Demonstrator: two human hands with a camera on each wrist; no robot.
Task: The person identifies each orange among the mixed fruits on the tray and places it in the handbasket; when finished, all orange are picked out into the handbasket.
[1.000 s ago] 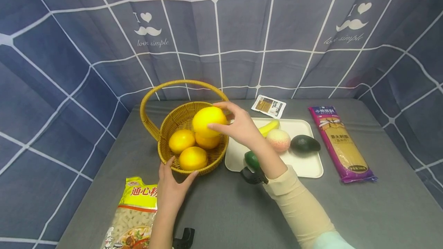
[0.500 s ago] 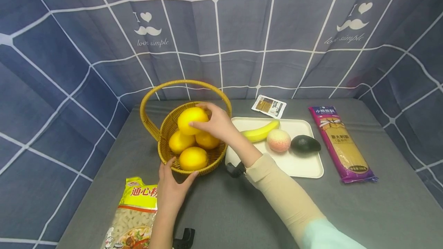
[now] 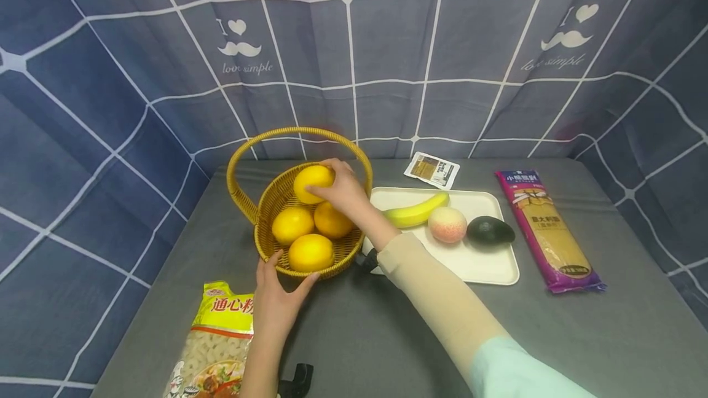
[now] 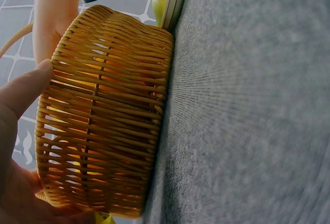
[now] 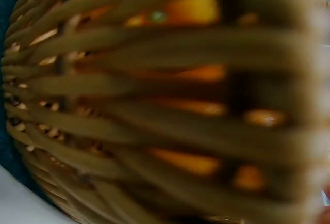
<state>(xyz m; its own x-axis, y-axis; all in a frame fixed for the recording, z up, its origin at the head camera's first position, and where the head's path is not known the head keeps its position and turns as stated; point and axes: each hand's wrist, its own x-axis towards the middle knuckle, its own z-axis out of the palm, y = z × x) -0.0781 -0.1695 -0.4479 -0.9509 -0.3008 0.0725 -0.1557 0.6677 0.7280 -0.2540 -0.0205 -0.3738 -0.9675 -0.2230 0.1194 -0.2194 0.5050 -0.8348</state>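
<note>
In the head view, my right hand (image 3: 347,186) grips a yellow-orange fruit (image 3: 312,183) inside the wicker basket (image 3: 264,231), near its back wall. Three similar fruits (image 3: 311,253) lie in front of it in the basket. My left hand (image 3: 278,296) holds the basket's near rim, thumb and fingers spread along it. The left wrist view shows the left thumb (image 4: 32,87) at the rim of the woven wall (image 4: 105,115). Basket weave (image 5: 144,90) fills the right wrist view, with orange glimpses of fruit behind it; the right hand is mostly hidden there.
Right of the basket, a white tray (image 3: 487,269) bears a banana (image 3: 416,210), a peach (image 3: 447,225) and an avocado (image 3: 490,231). A small packet (image 3: 432,170) lies behind it, a pasta pack (image 3: 547,229) to its right. A macaroni bag (image 3: 212,339) lies front left.
My right hand has carried the fruit leftward from the basket's right side and then down to the back inside the basket. The left hand has stayed at the rim.
</note>
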